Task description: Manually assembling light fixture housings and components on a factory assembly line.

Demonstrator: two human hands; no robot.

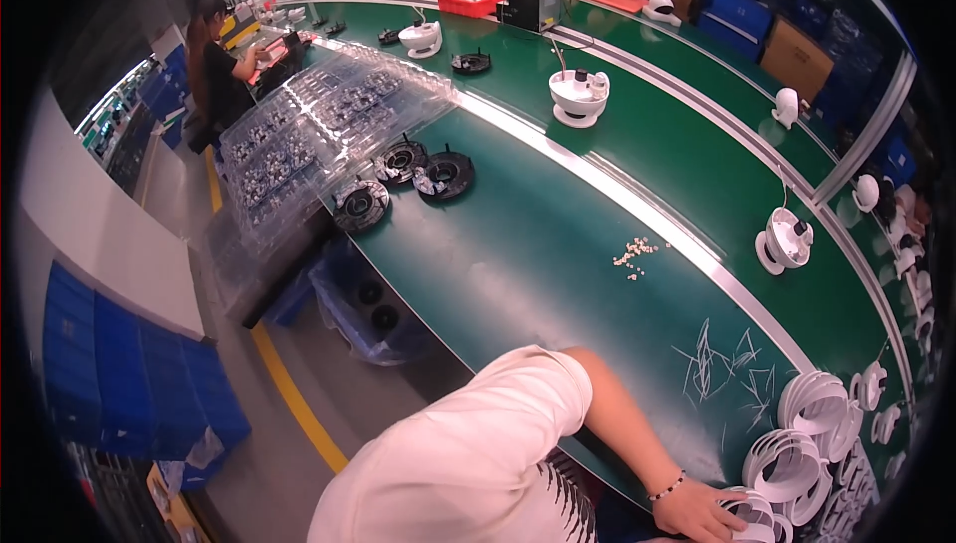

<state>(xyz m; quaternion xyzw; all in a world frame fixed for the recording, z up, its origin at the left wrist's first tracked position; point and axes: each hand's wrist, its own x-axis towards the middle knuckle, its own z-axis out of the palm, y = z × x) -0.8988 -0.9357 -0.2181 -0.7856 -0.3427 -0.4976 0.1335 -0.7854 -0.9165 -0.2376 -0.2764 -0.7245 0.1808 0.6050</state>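
My left hand (700, 513), with a beaded bracelet at its wrist, reaches across the bench at the lower right. Its fingers curl over the rim of a white plastic ring (759, 515), whose lower part the picture's edge cuts off. More white rings (783, 467) cluster just beyond it, and a further group of white rings (815, 401) lies behind those. Thin white strips (707, 366) are scattered on the green bench (538, 244) before them. My right hand is out of the picture.
Small beige pieces (633, 256) lie mid-bench. Black round parts (445, 176) sit at its far left, beside clear trays (329, 120) of small parts overhanging the edge. White housings (579, 97) stand on the green conveyor (677, 150). Other people (214, 75) work farther off.
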